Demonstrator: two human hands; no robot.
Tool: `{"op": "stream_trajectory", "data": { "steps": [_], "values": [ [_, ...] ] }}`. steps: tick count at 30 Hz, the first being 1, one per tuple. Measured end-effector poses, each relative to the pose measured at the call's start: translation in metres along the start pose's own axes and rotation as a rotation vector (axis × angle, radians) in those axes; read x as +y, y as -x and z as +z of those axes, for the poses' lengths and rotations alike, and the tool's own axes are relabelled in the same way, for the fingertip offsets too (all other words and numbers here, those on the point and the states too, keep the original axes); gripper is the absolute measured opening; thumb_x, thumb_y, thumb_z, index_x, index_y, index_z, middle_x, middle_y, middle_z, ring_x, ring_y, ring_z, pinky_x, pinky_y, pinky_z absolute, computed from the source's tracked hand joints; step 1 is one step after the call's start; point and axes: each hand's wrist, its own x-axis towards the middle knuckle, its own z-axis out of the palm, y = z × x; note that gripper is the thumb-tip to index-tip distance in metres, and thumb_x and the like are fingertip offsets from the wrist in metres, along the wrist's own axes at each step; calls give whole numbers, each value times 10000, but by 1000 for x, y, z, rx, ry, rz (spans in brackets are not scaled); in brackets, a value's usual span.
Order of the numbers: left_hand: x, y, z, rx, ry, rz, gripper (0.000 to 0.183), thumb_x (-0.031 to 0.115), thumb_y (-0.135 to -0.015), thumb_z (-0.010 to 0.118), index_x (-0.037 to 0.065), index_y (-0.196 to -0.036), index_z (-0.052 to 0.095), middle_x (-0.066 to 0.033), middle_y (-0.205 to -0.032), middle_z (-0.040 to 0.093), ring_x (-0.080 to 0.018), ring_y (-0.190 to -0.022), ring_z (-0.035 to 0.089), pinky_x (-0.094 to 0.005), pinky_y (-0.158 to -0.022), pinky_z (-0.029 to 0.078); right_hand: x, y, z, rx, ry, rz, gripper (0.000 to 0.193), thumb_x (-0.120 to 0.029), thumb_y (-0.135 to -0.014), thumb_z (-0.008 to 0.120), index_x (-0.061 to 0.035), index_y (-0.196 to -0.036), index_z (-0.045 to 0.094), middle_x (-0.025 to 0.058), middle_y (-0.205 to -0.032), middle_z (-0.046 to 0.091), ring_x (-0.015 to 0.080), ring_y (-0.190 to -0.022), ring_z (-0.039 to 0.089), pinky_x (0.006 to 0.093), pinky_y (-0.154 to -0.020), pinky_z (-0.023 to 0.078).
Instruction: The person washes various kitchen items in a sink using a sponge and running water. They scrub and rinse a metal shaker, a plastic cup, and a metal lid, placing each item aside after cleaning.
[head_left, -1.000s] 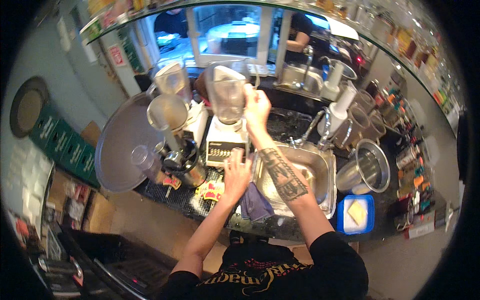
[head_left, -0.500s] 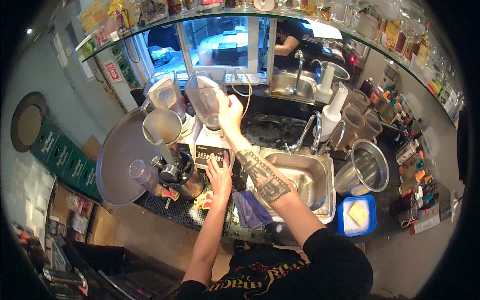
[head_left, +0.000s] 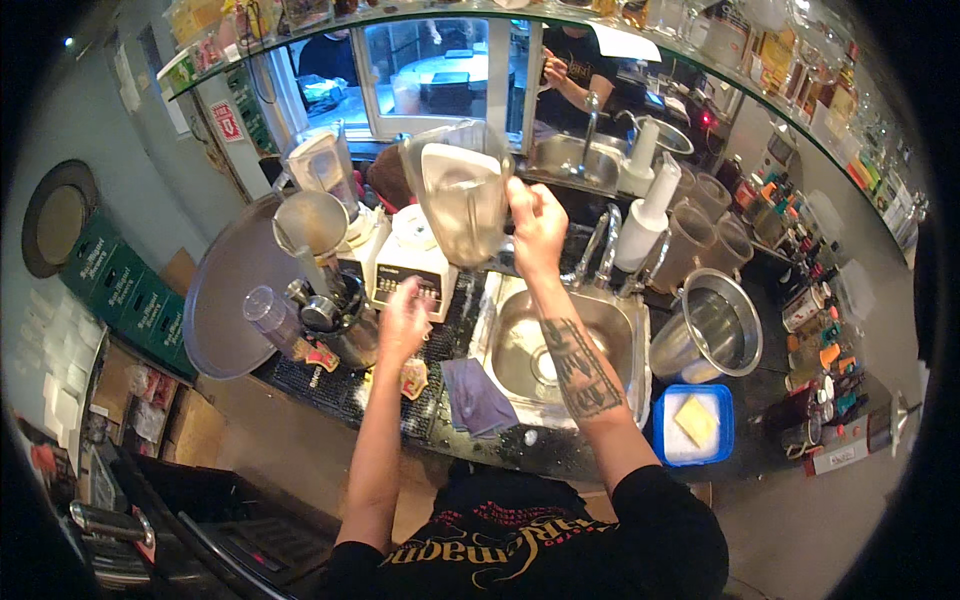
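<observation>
My right hand (head_left: 540, 226) is closed round the handle of a clear blender jar (head_left: 463, 212), which hangs tilted in the air between the blender and the sink. A white inner lining or lid shows in the jar. The blender base (head_left: 410, 272), white with a dark row of buttons, stands with its top bare. My left hand (head_left: 404, 318) is just in front of those buttons, its fingers loosely apart, slightly blurred, and nothing in them. A second blender jar (head_left: 322, 165) sits on its own base behind a strainer (head_left: 311, 224).
A steel sink (head_left: 520, 352) with taps lies right of the base, a purple cloth (head_left: 478, 397) at its edge. Further right stand a metal bucket (head_left: 708, 325) and a blue tub (head_left: 668, 425) with a yellow sponge (head_left: 697, 421). A glass shelf (head_left: 420, 34) runs overhead.
My right hand has lifted the blender jar off its base and carried it right, toward the sink. My left hand has drawn slightly down and left from the buttons.
</observation>
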Motion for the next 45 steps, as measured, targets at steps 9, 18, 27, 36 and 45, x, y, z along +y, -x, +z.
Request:
{"op": "stream_trajectory", "data": {
  "steps": [9, 18, 27, 36, 45],
  "values": [
    [104, 11, 63, -382, 73, 93, 452, 228, -974, 461, 63, -1391, 408, -172, -1121, 620, -316, -1044, 601, -438, -944, 400, 27, 105, -138, -367, 688, 80, 483, -382, -741, 806, -45, -595, 492, 42, -545, 411, 116, -524, 382, 309, -483, 348],
    [97, 14, 115, -260, 182, -128, 431, 323, -1022, 338, 33, -1282, 520, -235, -1075, 631, -376, -924, 626, -441, -844, 457, 53, 160, -216, 151, 743, 295, 534, -358, -822, 745, -48, -585, 382, 20, -544, 326, 119, -548, 293, 333, -481, 287],
    [94, 45, 164, -527, -84, 116, 365, 336, -980, 462, 63, -1175, 603, -224, -1127, 545, -376, -1124, 504, -476, -950, 393, 87, 199, -195, 355, 611, 378, 295, -309, -922, 616, -24, -849, 608, 104, -701, 621, 184, -652, 599, 341, -606, 464],
    [88, 55, 219, -667, 620, -612, 484, 409, -1010, 432, 113, -627, 412, 21, -521, 389, -106, -429, 395, -282, -428, 339, -89, 170, -320, -78, 1203, 465, 209, -224, -901, 636, -26, -914, 702, 93, -780, 697, 214, -706, 673, 326, -678, 530],
    [86, 37, 207, -560, 248, 10, 393, 400, -933, 541, 18, -982, 619, -173, -765, 672, -290, -717, 658, -409, -716, 495, -90, 231, -443, -387, 1513, 549, 512, -153, -816, 627, -119, -1318, 533, 224, -1357, 481, 404, -1224, 483, 446, -1039, 401]
  ]
}}
